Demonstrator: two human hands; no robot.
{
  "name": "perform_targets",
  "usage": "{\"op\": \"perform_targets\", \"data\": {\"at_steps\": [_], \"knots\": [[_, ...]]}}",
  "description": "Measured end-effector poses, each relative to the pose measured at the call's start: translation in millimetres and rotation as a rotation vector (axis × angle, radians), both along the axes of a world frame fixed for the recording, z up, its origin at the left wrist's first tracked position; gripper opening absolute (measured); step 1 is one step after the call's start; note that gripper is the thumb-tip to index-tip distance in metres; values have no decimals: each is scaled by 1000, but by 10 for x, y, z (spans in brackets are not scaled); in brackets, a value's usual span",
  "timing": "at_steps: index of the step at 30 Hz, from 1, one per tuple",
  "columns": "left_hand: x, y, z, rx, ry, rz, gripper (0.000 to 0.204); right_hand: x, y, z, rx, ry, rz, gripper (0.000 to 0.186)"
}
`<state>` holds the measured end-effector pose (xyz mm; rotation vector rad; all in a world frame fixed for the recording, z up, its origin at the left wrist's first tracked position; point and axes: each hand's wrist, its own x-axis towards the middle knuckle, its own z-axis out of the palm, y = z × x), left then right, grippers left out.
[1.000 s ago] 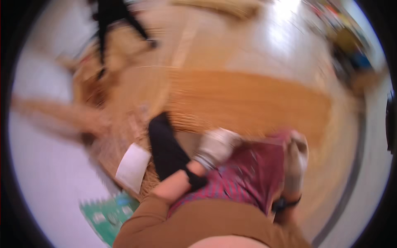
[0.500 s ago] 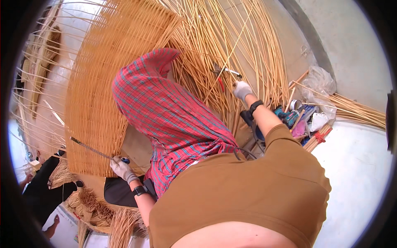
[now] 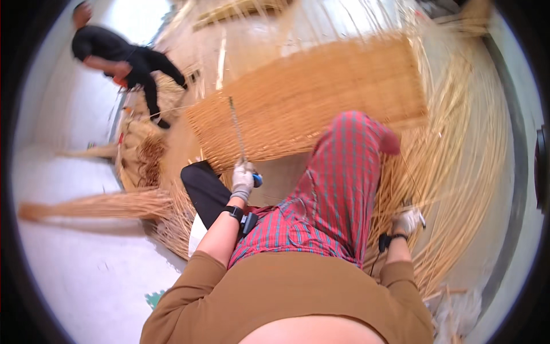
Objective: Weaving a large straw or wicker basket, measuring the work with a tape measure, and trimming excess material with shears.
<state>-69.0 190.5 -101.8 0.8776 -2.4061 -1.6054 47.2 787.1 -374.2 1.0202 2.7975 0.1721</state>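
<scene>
My left hand, in a pale glove, is closed round a blue-bodied tool that looks like a tape measure. Its narrow strip points away from me, across the near left end of a large woven wicker panel. To the right of my knee, my right hand, gloved too, curls low over a heap of loose canes. A light, curved metal piece shows beside its fingers. Blur hides how that piece meets the hand.
A person in black stands at the far left. Bundled canes and coiled fibre lie on the left. My checked red cloth covers my raised knee, against the panel's near edge. Clear plastic lies at the lower right.
The view has swung left, bringing the standing person and cane bundles in. The left hand still grips the tape measure over the panel. My right hand now appears lower, nearer my body.
</scene>
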Motion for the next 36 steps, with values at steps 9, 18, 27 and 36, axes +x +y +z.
{"op": "perform_targets", "data": {"at_steps": [9,18,27,36], "knots": [[-23,-193,-105,-27,58,88,29,-388,-61,1170,-255,-321,-298,118],[-193,-210,183,-372,-18,66,37,200,124,-13,-1421,-36,-727,22],[-486,312,341,626,-87,59,43,971,180,294,-1444,149,-974,15],[12,565,-320,871,-62,91,28,172,101,2070,-1658,507,-827,28]]}}
